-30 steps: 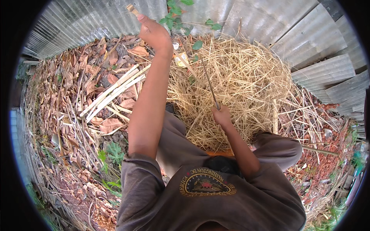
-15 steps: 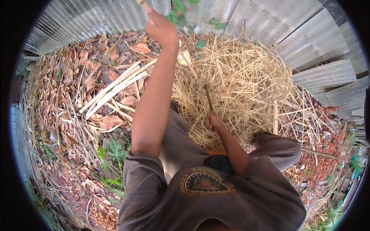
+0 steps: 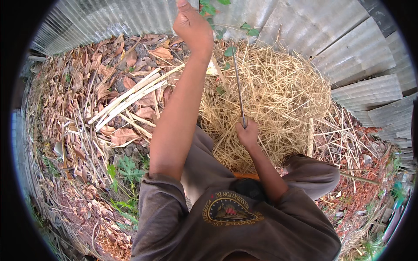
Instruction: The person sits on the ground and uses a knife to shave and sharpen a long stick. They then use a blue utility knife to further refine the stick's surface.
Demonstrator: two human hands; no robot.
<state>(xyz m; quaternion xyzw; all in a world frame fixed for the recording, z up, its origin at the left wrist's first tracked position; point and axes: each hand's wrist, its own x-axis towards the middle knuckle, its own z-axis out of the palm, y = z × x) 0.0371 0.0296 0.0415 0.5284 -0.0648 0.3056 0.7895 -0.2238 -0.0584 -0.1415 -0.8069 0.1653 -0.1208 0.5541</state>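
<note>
My left hand (image 3: 193, 28) is raised at the top, fingers curled round a pale split-wood strip, possibly bamboo. Its upper end is out of view; a lower stretch of the strip (image 3: 217, 69) shows below my wrist, over the shavings. My right hand (image 3: 247, 132) is closed on the handle of a long, narrow knife (image 3: 238, 82) in front of my body. The blade points away from me, toward the fence, to the right of the strip and apart from it in the picture. The handle is mostly hidden in my fist.
A big heap of pale shavings (image 3: 278, 91) lies ahead of me. Several split strips (image 3: 128, 98) rest on dry leaves (image 3: 82, 82) at the left. Corrugated metal sheets (image 3: 313, 26) stand behind, with a green vine (image 3: 250, 29). Green weeds (image 3: 128, 169) grow near my left side.
The knife has swung up and away from the strip, its blade now showing longer and more upright. My left hand has shifted slightly right and up, still holding the strip.
</note>
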